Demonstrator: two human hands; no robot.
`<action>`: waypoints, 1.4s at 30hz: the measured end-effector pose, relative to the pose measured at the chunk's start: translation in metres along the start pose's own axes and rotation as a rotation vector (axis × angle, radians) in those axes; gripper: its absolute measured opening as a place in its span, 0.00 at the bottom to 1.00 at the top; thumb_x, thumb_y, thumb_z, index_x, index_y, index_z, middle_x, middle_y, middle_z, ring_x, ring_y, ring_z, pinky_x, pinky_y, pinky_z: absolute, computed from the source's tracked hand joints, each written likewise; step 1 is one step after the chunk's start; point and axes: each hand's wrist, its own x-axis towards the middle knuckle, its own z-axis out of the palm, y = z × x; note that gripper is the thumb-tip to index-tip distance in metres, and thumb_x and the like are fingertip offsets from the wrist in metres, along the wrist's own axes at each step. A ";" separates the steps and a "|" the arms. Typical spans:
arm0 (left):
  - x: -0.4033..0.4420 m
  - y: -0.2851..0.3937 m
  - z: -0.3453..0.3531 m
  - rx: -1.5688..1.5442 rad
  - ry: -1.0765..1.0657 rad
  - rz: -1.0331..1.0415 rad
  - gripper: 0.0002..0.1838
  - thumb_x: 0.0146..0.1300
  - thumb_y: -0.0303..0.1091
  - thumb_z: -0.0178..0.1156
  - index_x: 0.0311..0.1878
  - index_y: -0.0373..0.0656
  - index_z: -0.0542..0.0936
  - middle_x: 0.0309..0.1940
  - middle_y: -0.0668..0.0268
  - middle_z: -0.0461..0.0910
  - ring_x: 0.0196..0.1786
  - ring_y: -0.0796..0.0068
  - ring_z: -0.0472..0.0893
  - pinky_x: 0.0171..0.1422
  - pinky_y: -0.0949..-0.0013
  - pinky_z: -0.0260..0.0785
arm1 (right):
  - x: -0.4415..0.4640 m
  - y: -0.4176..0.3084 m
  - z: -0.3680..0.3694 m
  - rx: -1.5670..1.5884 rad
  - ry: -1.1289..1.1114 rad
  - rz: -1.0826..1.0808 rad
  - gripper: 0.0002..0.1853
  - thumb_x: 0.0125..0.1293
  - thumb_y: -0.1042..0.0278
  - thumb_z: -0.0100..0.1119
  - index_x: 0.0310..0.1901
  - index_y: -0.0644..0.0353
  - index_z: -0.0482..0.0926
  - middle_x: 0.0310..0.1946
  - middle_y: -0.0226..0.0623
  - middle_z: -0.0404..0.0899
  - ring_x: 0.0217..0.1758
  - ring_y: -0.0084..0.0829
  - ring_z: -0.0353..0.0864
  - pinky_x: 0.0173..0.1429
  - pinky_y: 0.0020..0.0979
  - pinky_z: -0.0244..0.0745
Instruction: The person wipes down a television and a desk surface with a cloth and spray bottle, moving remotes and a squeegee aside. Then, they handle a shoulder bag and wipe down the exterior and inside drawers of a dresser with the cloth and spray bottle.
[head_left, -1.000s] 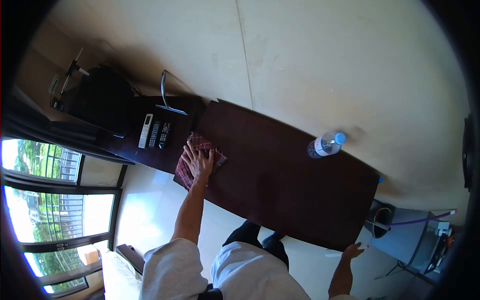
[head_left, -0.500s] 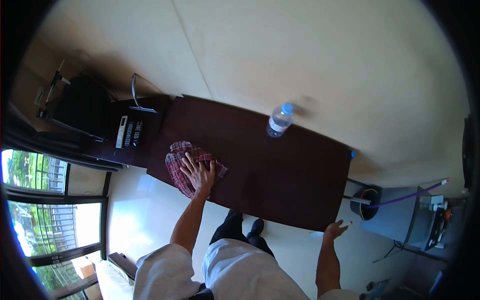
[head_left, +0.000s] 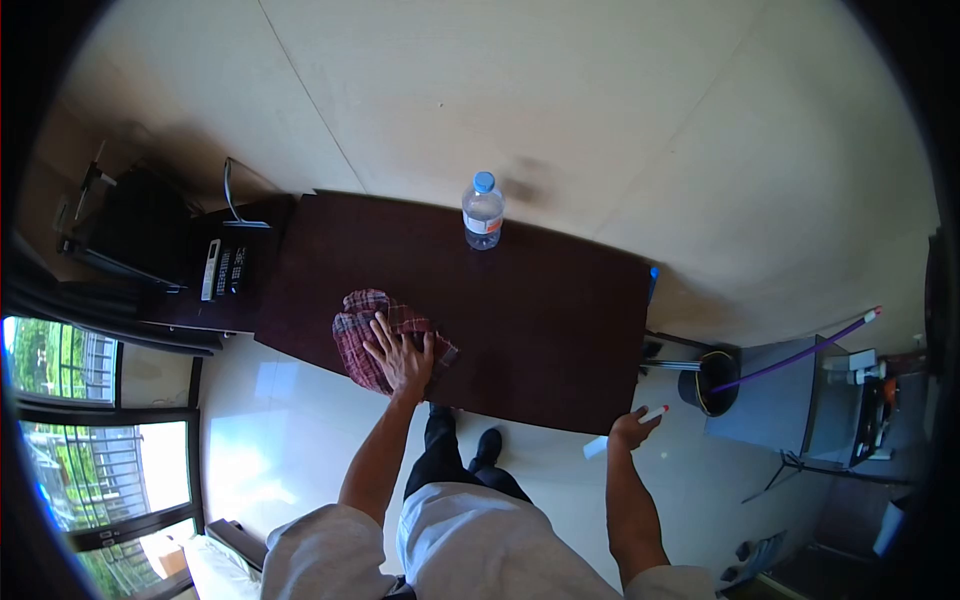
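My left hand (head_left: 402,362) lies flat with spread fingers on a red plaid cloth (head_left: 360,340), pressing it against the dark brown table (head_left: 560,330) near its front edge. The cloth is crumpled around and under the hand. At the table's right front corner, my right hand (head_left: 633,430) is closed around a white stick-like object with a red tip (head_left: 654,412); its full shape is hidden. A clear bottle with a blue cap (head_left: 483,212) stands upright at the back edge, by the wall.
Remote controls (head_left: 222,270) and a bent metal stand (head_left: 240,210) rest on the lower cabinet at left, beside a black television (head_left: 140,230). Right of the table are a black bin (head_left: 708,385) with a purple stick (head_left: 790,355) and a grey cabinet (head_left: 765,400).
The view has shifted rightward along the table, so the bottle and remotes appear farther left. My left hand and the cloth have moved right along the tabletop, away from the remotes.
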 end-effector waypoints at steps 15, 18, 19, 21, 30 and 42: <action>-0.002 0.006 -0.001 -0.022 -0.023 -0.004 0.39 0.70 0.64 0.46 0.56 0.30 0.81 0.81 0.46 0.38 0.83 0.46 0.37 0.79 0.31 0.29 | 0.001 0.002 0.004 -0.013 0.009 -0.038 0.29 0.79 0.53 0.41 0.77 0.51 0.54 0.69 0.47 0.71 0.64 0.55 0.77 0.74 0.51 0.65; 0.000 0.007 -0.005 -0.011 -0.070 -0.015 0.40 0.70 0.64 0.47 0.59 0.30 0.80 0.81 0.46 0.38 0.83 0.46 0.37 0.79 0.31 0.29 | -0.003 -0.003 -0.002 -0.007 -0.027 -0.009 0.30 0.79 0.52 0.41 0.77 0.51 0.54 0.69 0.47 0.71 0.63 0.55 0.77 0.74 0.52 0.64; 0.001 0.008 -0.007 -0.006 -0.096 -0.022 0.40 0.70 0.64 0.47 0.60 0.30 0.79 0.81 0.46 0.38 0.83 0.46 0.37 0.79 0.31 0.29 | -0.004 -0.006 -0.005 0.000 -0.042 0.006 0.30 0.79 0.52 0.42 0.77 0.50 0.54 0.70 0.48 0.69 0.65 0.55 0.75 0.75 0.51 0.63; 0.001 0.007 -0.007 -0.006 -0.085 -0.015 0.40 0.70 0.64 0.47 0.61 0.30 0.79 0.81 0.46 0.38 0.83 0.46 0.37 0.79 0.31 0.29 | -0.006 -0.010 -0.009 0.014 -0.073 0.037 0.31 0.78 0.52 0.44 0.77 0.50 0.54 0.71 0.49 0.67 0.69 0.55 0.72 0.76 0.48 0.61; 0.004 0.006 -0.005 -0.009 -0.099 -0.006 0.43 0.69 0.64 0.48 0.65 0.28 0.75 0.81 0.46 0.36 0.83 0.46 0.35 0.79 0.30 0.27 | 0.001 0.001 0.002 -0.010 -0.012 -0.003 0.29 0.78 0.53 0.42 0.77 0.49 0.54 0.68 0.48 0.71 0.63 0.55 0.78 0.73 0.49 0.67; 0.016 0.010 -0.009 -0.022 -0.129 -0.014 0.43 0.68 0.64 0.49 0.66 0.29 0.73 0.81 0.45 0.36 0.83 0.45 0.36 0.78 0.29 0.27 | 0.001 0.001 0.001 -0.006 -0.027 0.006 0.30 0.78 0.53 0.43 0.77 0.49 0.54 0.69 0.48 0.70 0.63 0.57 0.77 0.72 0.51 0.68</action>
